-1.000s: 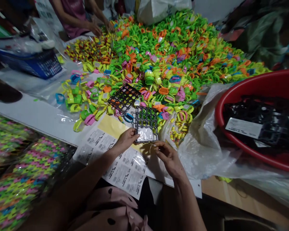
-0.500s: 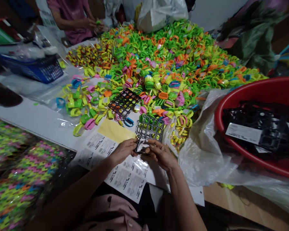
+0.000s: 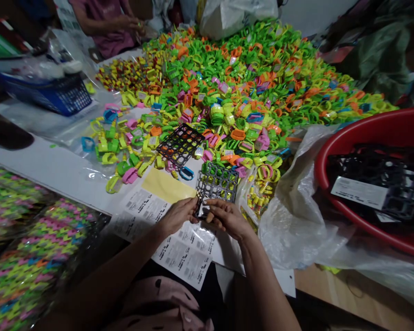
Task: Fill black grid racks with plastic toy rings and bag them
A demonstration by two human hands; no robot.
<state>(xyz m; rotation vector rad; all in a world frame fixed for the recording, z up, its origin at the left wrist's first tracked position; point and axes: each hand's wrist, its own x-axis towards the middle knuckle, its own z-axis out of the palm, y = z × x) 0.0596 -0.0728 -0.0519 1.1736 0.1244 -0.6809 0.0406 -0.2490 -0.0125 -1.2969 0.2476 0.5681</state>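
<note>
Since a second ago, the right hand [image 3: 230, 218] is moving over the white label [image 3: 203, 209] on the black, open-celled grid [image 3: 218, 182], its grip unclear. The grid is staying near the pile [image 3: 262, 82], the left hand [image 3: 179, 215] pinching its near-left corner.

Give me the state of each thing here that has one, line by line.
Black grid: held, white label partly covered
Left hand: gripping the grid's left edge
Right hand: fingers over its near end
Second grid: unheld, lying on loose toys
Sticker sheet: partly peeled, yellow backing bare
Red tub: open, holding dark grids
Blue basket: open-topped, loaded
</note>
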